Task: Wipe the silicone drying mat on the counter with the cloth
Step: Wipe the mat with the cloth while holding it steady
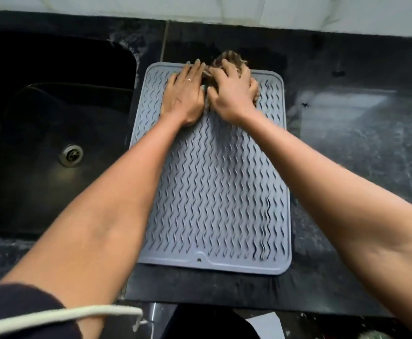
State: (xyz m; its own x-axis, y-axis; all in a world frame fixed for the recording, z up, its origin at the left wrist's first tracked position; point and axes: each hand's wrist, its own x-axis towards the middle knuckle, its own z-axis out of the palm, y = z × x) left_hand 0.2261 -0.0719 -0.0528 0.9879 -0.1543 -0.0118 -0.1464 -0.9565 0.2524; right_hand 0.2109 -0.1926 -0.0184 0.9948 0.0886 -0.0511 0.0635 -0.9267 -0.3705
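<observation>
Mat lies lengthwise away from viewer, cloth at far end.

mat on counter, sink left, cloth at far edge

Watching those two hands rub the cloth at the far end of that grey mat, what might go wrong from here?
The cloth is bunched small under the right hand, so much of the drying mat could be missed, especially the near end, where dark marks sit in the ridges.

The mat lies loose on the counter beside the sink; hard strokes might slide it that way, though the left hand pressed flat on it should help.
</observation>
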